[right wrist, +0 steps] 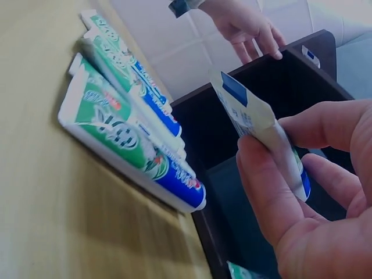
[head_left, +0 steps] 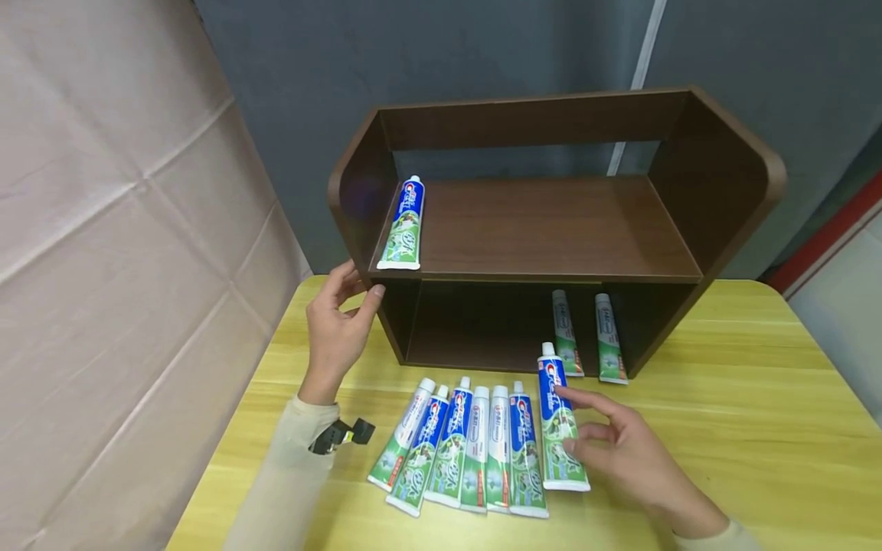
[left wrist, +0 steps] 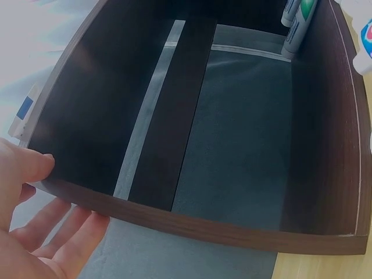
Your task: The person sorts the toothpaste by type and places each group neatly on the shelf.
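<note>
My right hand (head_left: 623, 448) pinches a blue and green toothpaste tube (head_left: 560, 428) between thumb and fingers, lifted near the front of the dark brown shelf. In the right wrist view, the back of this toothpaste tube (right wrist: 256, 116) faces the camera. At the shelf's left side panel my left hand (head_left: 339, 325) grips the front edge, its thumb (left wrist: 35, 165) inside and the other fingers outside. On the upper board, far left, lies another blue and green toothpaste tube (head_left: 406, 226). Two silver and green toothpaste tubes (head_left: 609, 340) sit at the right of the lower compartment.
A row of several toothpaste tubes (head_left: 475, 451), blue-green and white-green mixed, lies on the yellow wooden table (head_left: 730, 428) before the shelf (head_left: 551, 229). Behind it hangs a dark grey curtain (head_left: 482, 53). A pale quilted wall (head_left: 138, 229) stands at the left.
</note>
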Demonstrator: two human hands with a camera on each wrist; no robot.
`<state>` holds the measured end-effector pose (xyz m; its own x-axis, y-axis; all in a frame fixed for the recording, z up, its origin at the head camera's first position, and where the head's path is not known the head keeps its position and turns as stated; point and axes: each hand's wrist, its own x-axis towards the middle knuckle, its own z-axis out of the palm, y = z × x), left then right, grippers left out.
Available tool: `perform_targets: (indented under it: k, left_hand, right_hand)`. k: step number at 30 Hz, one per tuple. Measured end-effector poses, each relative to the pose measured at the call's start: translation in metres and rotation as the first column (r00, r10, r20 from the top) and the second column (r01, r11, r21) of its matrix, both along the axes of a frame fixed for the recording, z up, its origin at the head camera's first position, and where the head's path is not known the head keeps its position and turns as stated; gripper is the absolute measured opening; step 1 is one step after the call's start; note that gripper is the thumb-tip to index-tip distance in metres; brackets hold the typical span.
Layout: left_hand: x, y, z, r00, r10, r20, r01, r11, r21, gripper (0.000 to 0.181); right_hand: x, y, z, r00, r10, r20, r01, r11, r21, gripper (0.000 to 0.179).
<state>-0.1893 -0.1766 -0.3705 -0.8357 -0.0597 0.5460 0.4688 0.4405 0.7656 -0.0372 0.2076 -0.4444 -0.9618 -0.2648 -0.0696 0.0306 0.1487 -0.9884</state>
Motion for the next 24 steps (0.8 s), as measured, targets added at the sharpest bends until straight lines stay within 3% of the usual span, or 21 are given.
perform_targets:
  k: [9,24]
  left_hand:
    - [0.002,0.003,-0.001,0.999,0.018,-0.028,-0.017,1.000,0.024,0.043]
    - [0.005,0.006,-0.004,0.996,0.077,-0.054,-0.077,0.997,-0.003,0.041]
  right_hand:
    - [-0.002,-0.004,0.012,0.991,0.016,-0.135,-0.015,1.000,0.008,0.069]
    - [-0.005,-0.011,0.036,0.968,0.040,-0.250,-0.047,0.999,-0.022,0.067]
